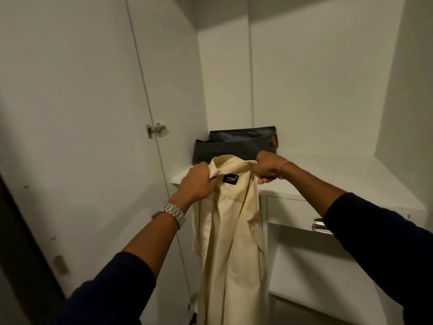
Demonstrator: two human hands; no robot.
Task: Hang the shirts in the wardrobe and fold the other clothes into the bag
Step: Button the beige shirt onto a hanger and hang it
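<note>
A cream shirt (230,245) hangs full length in front of the open white wardrobe (316,78). My left hand (198,182) grips its collar on the left side, beside a black label. My right hand (267,168) grips the collar on the right side. Behind my hands a dark bag (234,143) stands open on the wardrobe's white shelf (339,174), against the back wall. No hanger shows in the shirt.
The wardrobe door (82,113) stands open on the left, with a metal hinge (155,130) on its edge. Below the shelf is a white drawer with a metal handle (322,225), partly behind my right sleeve.
</note>
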